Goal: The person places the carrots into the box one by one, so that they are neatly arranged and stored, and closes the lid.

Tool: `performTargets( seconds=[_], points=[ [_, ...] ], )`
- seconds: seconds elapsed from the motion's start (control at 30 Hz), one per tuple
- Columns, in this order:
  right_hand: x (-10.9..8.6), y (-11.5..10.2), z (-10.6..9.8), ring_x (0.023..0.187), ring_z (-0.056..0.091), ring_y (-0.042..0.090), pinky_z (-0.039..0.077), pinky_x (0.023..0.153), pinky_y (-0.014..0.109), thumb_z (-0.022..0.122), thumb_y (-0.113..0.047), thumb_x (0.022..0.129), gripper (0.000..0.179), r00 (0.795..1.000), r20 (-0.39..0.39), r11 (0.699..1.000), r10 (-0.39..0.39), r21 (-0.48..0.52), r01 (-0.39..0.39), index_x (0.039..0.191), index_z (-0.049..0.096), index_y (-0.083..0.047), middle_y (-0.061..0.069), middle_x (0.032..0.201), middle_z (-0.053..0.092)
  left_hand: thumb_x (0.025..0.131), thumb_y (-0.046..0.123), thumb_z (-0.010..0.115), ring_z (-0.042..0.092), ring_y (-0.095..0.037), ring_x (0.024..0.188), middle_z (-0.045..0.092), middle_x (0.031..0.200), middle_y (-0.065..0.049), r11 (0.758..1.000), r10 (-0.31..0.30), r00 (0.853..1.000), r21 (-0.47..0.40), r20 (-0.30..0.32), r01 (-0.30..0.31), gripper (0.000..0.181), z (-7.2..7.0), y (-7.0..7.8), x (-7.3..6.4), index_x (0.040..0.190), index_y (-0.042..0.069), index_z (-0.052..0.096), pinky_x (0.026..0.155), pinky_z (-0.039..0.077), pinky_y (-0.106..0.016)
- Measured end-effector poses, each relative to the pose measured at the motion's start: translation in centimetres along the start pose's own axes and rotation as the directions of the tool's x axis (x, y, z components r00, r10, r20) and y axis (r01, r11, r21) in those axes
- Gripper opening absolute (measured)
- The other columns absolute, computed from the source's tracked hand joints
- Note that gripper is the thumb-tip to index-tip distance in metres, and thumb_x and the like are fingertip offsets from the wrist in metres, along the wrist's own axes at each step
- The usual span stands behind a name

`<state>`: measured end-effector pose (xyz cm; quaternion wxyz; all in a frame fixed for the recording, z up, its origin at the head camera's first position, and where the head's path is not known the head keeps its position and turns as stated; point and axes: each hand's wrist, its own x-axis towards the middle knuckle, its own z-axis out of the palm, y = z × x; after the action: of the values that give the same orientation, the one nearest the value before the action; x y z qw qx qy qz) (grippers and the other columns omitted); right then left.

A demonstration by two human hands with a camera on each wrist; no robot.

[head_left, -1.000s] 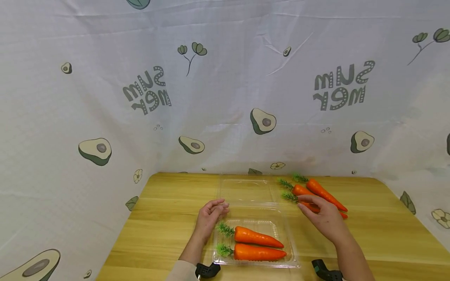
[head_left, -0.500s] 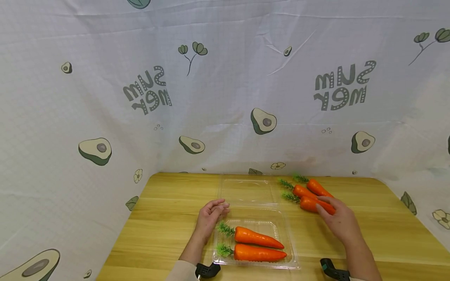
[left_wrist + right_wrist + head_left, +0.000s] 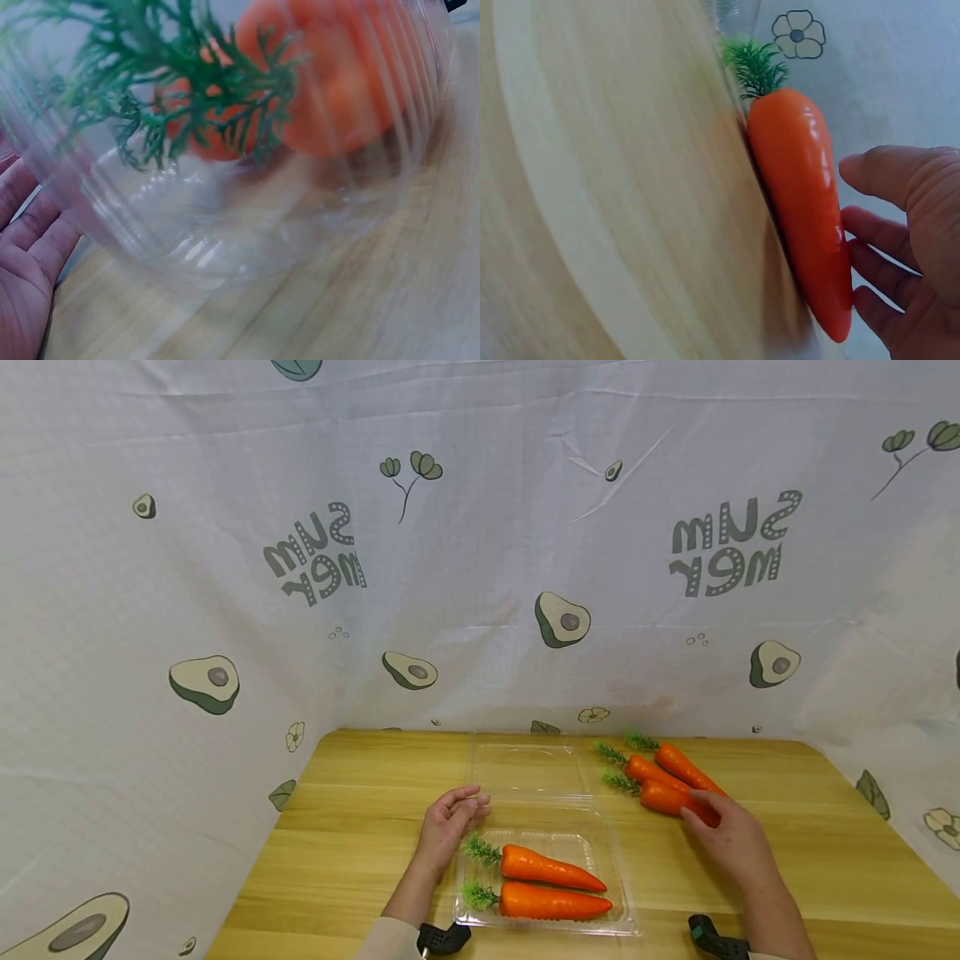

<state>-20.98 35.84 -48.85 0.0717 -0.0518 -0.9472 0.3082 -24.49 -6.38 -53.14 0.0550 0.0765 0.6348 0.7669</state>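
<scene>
Head view, and the right hand is at the tapered end of the front loose carrot, over toward the desk's right edge! Right wrist view: thumb clear of the carrot, the grip unclosed; whether the other fingertips touch it, one can't tell. Just behind lie the middle carrot and the back carrot, nearer the far right corner. Across the desk, the left hand, relaxed and gripping nothing, is beside the clear box at the near edge. Two boxed carrots lie inside, lid open toward the far edge.
</scene>
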Motion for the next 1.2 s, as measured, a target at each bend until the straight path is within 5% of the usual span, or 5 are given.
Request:
performTargets(
  seconds=[0.6,0.93,1.2],
  points=[
    [0.27,0.02,-0.02,0.125,0.046,0.060,0.039,0.099,0.072,0.067,-0.012,0.094,0.049,0.993,0.041,0.988,-0.111,-0.108,0.114,0.139,0.057,0.006,0.041,0.137,0.053,0.104,0.018,0.060,0.073,-0.017,0.107,0.069,0.128,-0.024,1.000,0.003,1.000,-0.015,-0.004,-0.003,0.046,0.04,0.04,0.00,0.140,-0.008,0.052,0.097,0.057,-0.029],
    [0.24,-0.20,-0.71,0.112,0.059,0.056,0.047,0.091,0.068,0.070,-0.030,0.096,0.053,0.990,0.137,0.982,-0.033,-0.180,0.057,0.134,0.059,0.004,0.033,0.121,0.066,0.104,0.019,0.060,0.073,-0.021,0.110,0.068,0.130,-0.025,1.000,0.002,1.000,-0.002,-0.004,-0.002,0.046,-0.04,-0.02,-0.09,0.140,-0.007,0.053,0.099,0.056,-0.029],
    [0.09,-0.39,-0.53,0.112,0.059,0.054,0.048,0.090,0.067,0.070,-0.035,0.096,0.053,0.988,0.142,0.985,-0.059,-0.151,0.080,0.134,0.061,0.001,0.031,0.123,0.066,0.104,0.020,0.060,0.073,-0.021,0.110,0.067,0.131,-0.026,1.000,0.011,1.000,0.002,0.005,-0.011,0.045,-0.04,-0.09,-0.04,0.140,-0.007,0.054,0.100,0.057,-0.031]
  ],
)
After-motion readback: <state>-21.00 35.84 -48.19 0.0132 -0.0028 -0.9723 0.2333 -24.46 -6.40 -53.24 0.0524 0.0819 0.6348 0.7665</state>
